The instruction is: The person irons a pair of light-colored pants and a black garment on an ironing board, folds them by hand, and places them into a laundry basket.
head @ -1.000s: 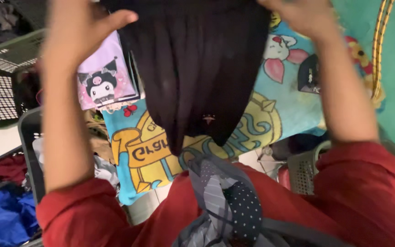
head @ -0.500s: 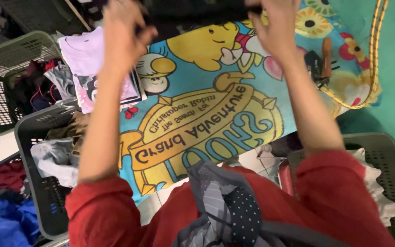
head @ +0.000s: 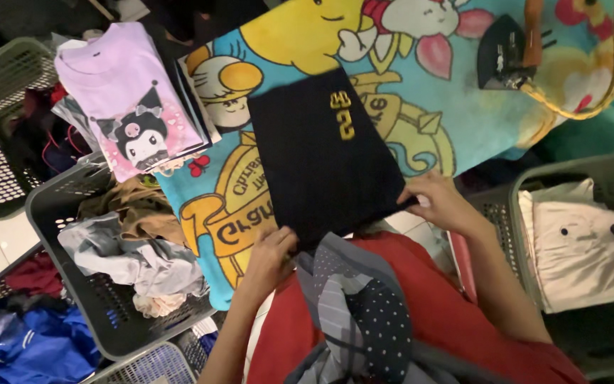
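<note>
We now pinch the near corners of the black folded garment point(head: 321, 153), left hand point(head: 270, 257) and right hand point(head: 440, 203) both closed on its edge. A moment ago we held it up; now it lies flat on the cartoon-print blanket point(head: 421, 107), beyond it the iron point(head: 507, 51).

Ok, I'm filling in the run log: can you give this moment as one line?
left hand: holds near edge of black garment | right hand: holds its near corner | garment: folded flat on cartoon blanket | iron: far right
</note>
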